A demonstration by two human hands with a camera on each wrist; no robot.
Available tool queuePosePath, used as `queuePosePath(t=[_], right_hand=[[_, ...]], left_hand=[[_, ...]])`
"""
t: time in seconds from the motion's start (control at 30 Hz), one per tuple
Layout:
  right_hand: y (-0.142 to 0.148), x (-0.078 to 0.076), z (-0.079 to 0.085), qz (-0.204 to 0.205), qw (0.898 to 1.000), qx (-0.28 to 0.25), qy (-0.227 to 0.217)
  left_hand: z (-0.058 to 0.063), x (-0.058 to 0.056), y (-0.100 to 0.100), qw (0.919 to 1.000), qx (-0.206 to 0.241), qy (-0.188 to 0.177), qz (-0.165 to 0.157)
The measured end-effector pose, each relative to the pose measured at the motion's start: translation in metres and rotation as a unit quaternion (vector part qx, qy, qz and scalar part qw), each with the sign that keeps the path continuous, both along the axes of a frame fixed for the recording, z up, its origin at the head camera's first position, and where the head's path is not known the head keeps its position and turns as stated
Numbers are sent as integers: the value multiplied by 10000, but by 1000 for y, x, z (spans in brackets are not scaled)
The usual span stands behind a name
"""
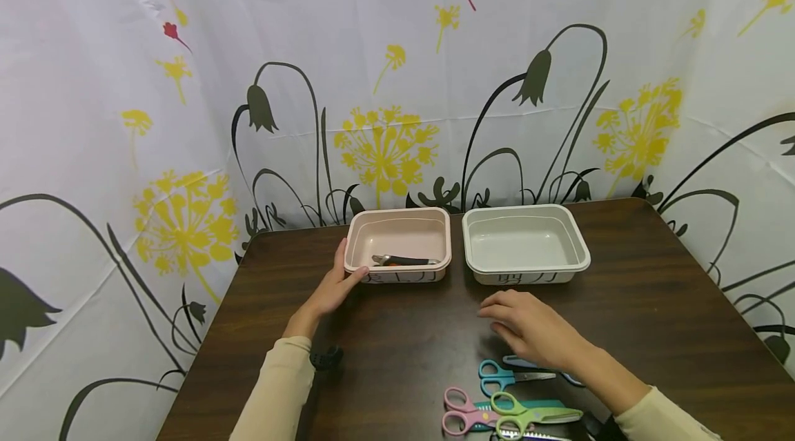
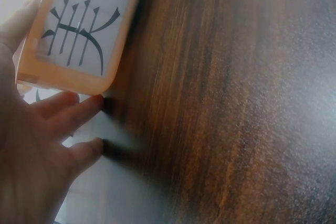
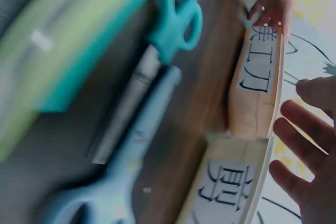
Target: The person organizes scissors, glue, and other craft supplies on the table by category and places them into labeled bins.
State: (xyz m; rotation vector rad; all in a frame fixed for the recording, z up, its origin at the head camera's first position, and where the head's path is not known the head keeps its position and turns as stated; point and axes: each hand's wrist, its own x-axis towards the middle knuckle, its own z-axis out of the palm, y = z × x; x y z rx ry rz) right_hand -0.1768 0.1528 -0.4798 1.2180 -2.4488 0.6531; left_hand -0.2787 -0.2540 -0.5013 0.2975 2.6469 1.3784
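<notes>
My left hand (image 1: 332, 289) holds the near left corner of a pink bin (image 1: 397, 237), thumb at the front rim and fingers along the side. Inside that bin lies a utility knife (image 1: 406, 261) with a black handle. The bin's front label (image 2: 79, 35) shows in the left wrist view. My right hand (image 1: 537, 330) holds nothing; it hovers in front of the white bin (image 1: 520, 248), fingers spread in the right wrist view. Below it lie blue-handled scissors (image 1: 491, 377), pink-handled scissors (image 1: 458, 422) and green scissors (image 1: 537, 416).
Both bins stand side by side at the back of the dark wooden table (image 1: 397, 351). A flower-printed curtain (image 1: 397, 47) hangs behind. Light blue scissors (image 3: 113, 182) lie under the right forearm, and more tools are partly covered by the green scissors.
</notes>
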Motion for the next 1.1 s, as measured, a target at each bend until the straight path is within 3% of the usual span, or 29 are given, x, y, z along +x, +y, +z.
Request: queuePosePath(t=[0.2,0.4,0.7,0.9,1.1], right_hand=[[21,40,-17,-65,9980,-64,-621],[41,75,-38,3,9937,-244,-1097],[60,99,-72,907,9930,-402,-646],[61,110,-84,613,9978,7,-248],[57,117,-87,240,9997,-60,-81]], left_hand=[[24,14,6,9999,32,-126,-48],[28,18,9,10000,57,-15,-70],[36,19,15,9999,30,53,-131],[35,19,12,9999,78,42,-143],[32,19,11,9999,22,9,-115]])
